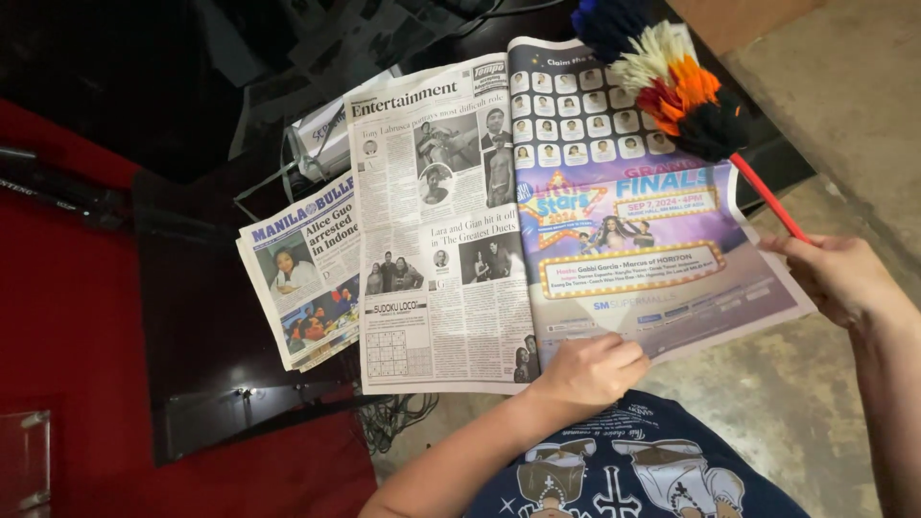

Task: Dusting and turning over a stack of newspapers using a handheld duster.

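A person is looking down at an open newspaper point(537, 221) that is lying spread across the edge of a dark glossy table point(192, 317), with its right-hand page hanging out past the table over a rough concrete floor point(844, 96). The left hand point(590, 369) is resting on the lower edge of the paper near the centre fold, its fingers curled under into a loose fist that is pinning the sheet down. The right hand point(839, 273) is closing its fingers around the thin red handle of a feather duster point(672, 82), whose fluffy head of blue, cream, orange, red and black is hovering over, or perhaps brushing, the top right corner of the colourful advertisement page; contact cannot be made out. A second, folded newspaper point(302, 278) is lying partly tucked under the open one on its left side, touching it. Judging from this view, the dusting seems to be under way at the paper's upper right, while the left-hand page, the folded paper and the table around them are looking untouched by the duster so far.
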